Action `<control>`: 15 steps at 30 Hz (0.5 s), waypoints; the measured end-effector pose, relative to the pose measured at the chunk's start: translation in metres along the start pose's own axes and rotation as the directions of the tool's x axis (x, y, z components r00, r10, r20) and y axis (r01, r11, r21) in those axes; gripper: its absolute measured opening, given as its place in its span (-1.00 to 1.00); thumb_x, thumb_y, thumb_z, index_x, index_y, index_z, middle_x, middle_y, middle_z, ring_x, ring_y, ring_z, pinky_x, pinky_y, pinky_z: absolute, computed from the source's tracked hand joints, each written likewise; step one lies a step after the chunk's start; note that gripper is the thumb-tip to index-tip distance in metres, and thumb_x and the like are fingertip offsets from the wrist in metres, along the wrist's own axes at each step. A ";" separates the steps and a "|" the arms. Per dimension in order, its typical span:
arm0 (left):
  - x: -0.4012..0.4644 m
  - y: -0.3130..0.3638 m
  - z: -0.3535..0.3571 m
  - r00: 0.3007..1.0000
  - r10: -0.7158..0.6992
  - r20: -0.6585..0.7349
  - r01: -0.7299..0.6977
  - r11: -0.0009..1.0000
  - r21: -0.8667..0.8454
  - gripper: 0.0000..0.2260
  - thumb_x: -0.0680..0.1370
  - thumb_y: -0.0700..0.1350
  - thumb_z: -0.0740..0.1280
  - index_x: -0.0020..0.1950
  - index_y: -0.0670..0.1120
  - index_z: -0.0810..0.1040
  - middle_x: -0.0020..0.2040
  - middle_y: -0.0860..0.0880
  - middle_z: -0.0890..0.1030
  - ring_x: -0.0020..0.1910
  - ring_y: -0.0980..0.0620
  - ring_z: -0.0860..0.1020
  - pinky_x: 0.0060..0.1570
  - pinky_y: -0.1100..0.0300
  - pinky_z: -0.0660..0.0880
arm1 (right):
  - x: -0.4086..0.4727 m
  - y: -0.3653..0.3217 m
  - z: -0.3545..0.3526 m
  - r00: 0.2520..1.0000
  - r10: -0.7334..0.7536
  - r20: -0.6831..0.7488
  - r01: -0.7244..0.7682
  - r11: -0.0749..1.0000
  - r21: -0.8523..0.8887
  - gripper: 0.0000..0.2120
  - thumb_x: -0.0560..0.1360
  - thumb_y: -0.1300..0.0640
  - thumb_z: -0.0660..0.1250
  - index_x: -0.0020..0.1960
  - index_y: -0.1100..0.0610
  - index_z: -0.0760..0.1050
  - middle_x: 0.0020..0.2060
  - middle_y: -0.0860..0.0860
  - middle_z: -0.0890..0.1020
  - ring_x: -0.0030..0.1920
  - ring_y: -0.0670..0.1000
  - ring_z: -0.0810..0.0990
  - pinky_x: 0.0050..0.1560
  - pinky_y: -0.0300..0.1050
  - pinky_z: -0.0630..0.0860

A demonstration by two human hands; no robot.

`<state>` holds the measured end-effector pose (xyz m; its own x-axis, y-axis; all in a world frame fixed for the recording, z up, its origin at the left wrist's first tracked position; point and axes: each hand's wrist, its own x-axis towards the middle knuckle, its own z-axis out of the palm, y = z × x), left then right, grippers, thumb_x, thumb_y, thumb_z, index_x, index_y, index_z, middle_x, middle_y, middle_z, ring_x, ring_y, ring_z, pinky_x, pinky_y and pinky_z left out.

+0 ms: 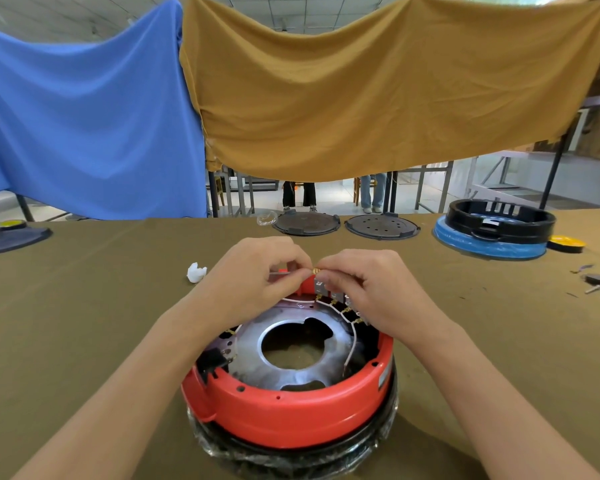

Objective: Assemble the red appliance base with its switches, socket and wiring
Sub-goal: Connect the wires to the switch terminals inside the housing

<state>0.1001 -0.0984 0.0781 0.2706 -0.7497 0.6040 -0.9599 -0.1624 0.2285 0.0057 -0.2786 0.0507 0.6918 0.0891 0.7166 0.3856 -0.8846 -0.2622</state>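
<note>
Seen from the head camera, a round red base point(291, 407) is set on a table point(84, 306) with a brown-green cloth, close to the person, and it rests on a dark ring wrapped in clear plastic point(291, 448). A shiny metal plate point(326, 348) with a big hole is fitted inside the base. Grey switches point(323, 289) are lined up at the far rim of the base, and thin white wires point(352, 341) are run along the plate to them. A tiny gold clip point(315, 270) is pinched between the left hand point(257, 275) and the right hand point(371, 289), just above the switches; the fingers of both hands are curled tight around it and the wire end. It looks like the clip is about to be pushed onto a switch pin. To do this well, the clip should be held straight, lined up with the pin, and pushed on gently until it sits firm. The wire should not be pulled hard, or the clip could be bent. Farther off on the table, two dark round lids point(343, 225) are laid side by side, a black ring on a blue base point(496, 230) is seen to the right, and a small white scrap point(196, 271) is left near the left hand.
</note>
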 end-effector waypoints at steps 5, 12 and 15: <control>0.000 0.002 0.001 1.000 0.009 0.014 -0.009 1.000 0.012 -0.92 0.56 -0.22 0.40 -0.04 -0.13 0.70 -0.22 0.11 0.57 -0.26 0.25 0.48 -0.20 0.45 0.33 | 0.000 0.002 0.001 1.000 -0.014 0.014 0.014 1.000 -0.017 -0.84 0.59 0.16 0.33 -0.11 0.17 0.65 -0.34 -0.03 0.61 -0.32 -0.07 0.54 -0.20 -0.21 0.47; 0.000 0.002 0.004 1.000 0.017 -0.007 -0.017 0.999 -0.027 -0.92 0.54 -0.26 0.41 -0.07 -0.14 0.69 -0.26 0.14 0.54 -0.27 0.32 0.47 -0.23 0.52 0.30 | 0.000 0.002 0.000 1.000 -0.027 0.014 0.028 0.999 -0.034 -0.81 0.59 0.21 0.33 -0.19 0.18 0.60 -0.36 -0.03 0.58 -0.32 -0.06 0.53 -0.21 -0.15 0.48; -0.001 0.003 0.007 0.999 -0.006 -0.036 0.003 0.997 -0.079 -0.92 0.53 -0.31 0.41 -0.10 -0.18 0.69 -0.28 0.21 0.51 -0.28 0.34 0.48 -0.25 0.53 0.33 | -0.001 0.002 0.001 1.000 -0.012 0.005 0.012 0.999 -0.038 -0.82 0.58 0.21 0.33 -0.19 0.17 0.61 -0.36 -0.03 0.58 -0.32 -0.05 0.54 -0.22 -0.09 0.50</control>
<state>0.0960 -0.1031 0.0727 0.2786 -0.7253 0.6296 -0.9504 -0.1135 0.2897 0.0063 -0.2804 0.0488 0.6902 0.1017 0.7165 0.3705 -0.9002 -0.2291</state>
